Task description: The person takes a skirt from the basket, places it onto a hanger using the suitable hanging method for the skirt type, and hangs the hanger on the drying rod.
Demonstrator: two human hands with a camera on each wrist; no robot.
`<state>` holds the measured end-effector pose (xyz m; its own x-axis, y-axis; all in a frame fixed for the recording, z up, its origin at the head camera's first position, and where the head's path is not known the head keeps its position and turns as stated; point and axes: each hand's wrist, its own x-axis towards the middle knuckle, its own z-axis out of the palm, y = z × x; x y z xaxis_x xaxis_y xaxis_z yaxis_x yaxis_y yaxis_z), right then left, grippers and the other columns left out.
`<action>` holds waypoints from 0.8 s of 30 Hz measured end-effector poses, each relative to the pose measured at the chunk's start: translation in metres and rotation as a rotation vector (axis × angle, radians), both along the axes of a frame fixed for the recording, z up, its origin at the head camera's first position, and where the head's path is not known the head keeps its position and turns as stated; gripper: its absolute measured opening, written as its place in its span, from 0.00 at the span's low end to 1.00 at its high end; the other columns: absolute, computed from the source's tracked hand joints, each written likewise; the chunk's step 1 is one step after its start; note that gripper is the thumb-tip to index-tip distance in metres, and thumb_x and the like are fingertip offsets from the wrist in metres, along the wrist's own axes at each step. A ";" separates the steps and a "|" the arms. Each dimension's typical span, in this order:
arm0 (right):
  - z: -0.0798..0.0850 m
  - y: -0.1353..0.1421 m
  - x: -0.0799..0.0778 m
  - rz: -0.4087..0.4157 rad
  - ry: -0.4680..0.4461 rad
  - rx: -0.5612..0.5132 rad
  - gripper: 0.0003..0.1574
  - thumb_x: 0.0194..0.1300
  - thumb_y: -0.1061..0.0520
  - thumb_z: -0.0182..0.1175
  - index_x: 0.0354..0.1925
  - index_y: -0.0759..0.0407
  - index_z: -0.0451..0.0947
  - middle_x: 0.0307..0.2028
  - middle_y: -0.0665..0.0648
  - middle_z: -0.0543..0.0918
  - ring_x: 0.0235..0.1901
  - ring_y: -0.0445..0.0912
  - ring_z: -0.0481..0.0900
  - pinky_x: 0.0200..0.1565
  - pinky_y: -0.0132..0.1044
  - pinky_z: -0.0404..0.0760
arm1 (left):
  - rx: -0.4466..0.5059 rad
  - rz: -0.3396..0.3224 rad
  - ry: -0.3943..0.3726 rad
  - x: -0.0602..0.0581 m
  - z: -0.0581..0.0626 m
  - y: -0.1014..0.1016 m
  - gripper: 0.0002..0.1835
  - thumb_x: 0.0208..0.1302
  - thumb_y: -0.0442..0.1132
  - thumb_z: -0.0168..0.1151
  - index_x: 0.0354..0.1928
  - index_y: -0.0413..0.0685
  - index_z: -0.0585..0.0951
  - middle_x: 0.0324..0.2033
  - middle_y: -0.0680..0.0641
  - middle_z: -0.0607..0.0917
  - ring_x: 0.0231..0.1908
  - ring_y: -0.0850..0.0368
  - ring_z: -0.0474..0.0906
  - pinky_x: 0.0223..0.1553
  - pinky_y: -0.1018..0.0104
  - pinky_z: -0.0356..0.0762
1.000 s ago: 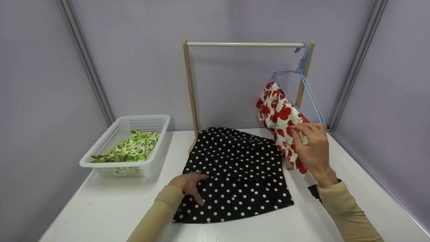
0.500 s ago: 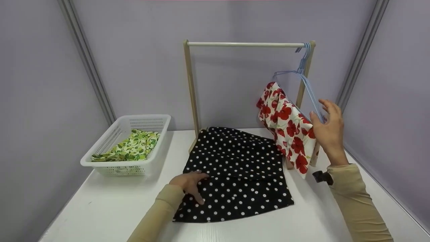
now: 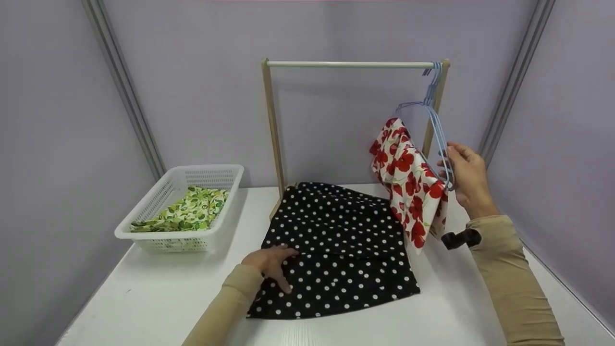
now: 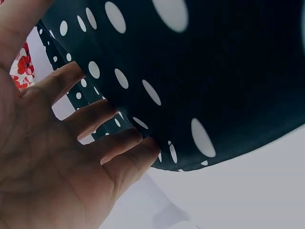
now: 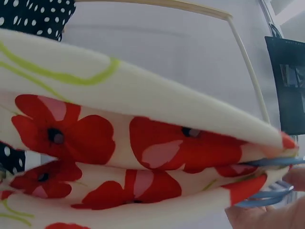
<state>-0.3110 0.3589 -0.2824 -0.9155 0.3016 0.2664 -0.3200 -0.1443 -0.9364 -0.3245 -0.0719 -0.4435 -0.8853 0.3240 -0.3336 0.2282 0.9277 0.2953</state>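
On the white surface (image 3: 163, 298), seen from the head, the dotted cloth (image 3: 346, 245) lies under the spread left hand (image 3: 271, 266), while the right hand (image 3: 468, 175) grips the blue hangers (image 3: 439, 136) near their lower corner, just beside the red-flowered cloth (image 3: 406, 178). From the left wrist, nearly straight fingers (image 4: 95, 117) touch the dotted cloth; from the right wrist, the partly visible hand holds the hangers at the red-flowered cloth's end

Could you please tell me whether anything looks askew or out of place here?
Mildly: the blue hangers crowd the right end of the rail, and the red-flowered cloth slopes in uneven folds. The polka-dot cloth lies rippled, not smooth, on the table. Nothing looks spilled or torn.
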 end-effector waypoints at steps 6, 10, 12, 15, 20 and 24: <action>0.005 -0.002 -0.006 -0.033 -0.048 -0.004 0.29 0.70 0.50 0.58 0.62 0.65 0.69 0.36 0.50 0.78 0.29 0.38 0.75 0.28 0.26 0.77 | 0.006 0.000 0.000 0.000 -0.001 0.001 0.52 0.37 0.52 0.83 0.69 0.68 0.67 0.74 0.51 0.60 0.73 0.43 0.56 0.65 0.35 0.63; 0.007 -0.002 -0.007 -0.048 -0.023 0.002 0.22 0.69 0.52 0.60 0.55 0.63 0.73 0.36 0.48 0.80 0.33 0.38 0.77 0.31 0.26 0.78 | 0.015 0.007 -0.005 0.000 -0.001 0.001 0.53 0.36 0.52 0.83 0.69 0.69 0.67 0.74 0.51 0.60 0.74 0.43 0.55 0.66 0.34 0.61; 0.007 -0.001 -0.007 -0.056 -0.009 0.014 0.19 0.68 0.53 0.61 0.53 0.62 0.74 0.37 0.48 0.80 0.34 0.38 0.77 0.32 0.25 0.78 | 0.016 0.011 -0.005 0.000 -0.001 0.001 0.53 0.36 0.52 0.83 0.69 0.69 0.67 0.74 0.52 0.60 0.74 0.44 0.55 0.66 0.34 0.61; 0.007 0.001 -0.006 -0.063 0.022 0.032 0.17 0.68 0.55 0.61 0.51 0.63 0.75 0.38 0.48 0.82 0.34 0.38 0.78 0.32 0.25 0.79 | 0.014 0.018 -0.006 0.001 0.000 0.001 0.53 0.36 0.52 0.83 0.69 0.70 0.67 0.74 0.53 0.60 0.74 0.44 0.55 0.67 0.35 0.60; 0.008 0.004 -0.005 -0.007 0.080 0.018 0.17 0.69 0.57 0.60 0.52 0.67 0.74 0.39 0.48 0.83 0.34 0.38 0.76 0.32 0.25 0.77 | 0.014 0.016 -0.008 0.001 0.000 0.000 0.53 0.37 0.52 0.83 0.70 0.70 0.67 0.75 0.53 0.60 0.74 0.43 0.55 0.66 0.34 0.61; 0.008 0.007 -0.003 0.053 0.093 -0.008 0.13 0.70 0.59 0.59 0.50 0.64 0.74 0.37 0.49 0.83 0.33 0.38 0.75 0.31 0.25 0.76 | 0.014 0.007 -0.006 0.001 0.000 0.000 0.52 0.37 0.51 0.83 0.69 0.69 0.68 0.74 0.52 0.60 0.73 0.42 0.56 0.65 0.34 0.62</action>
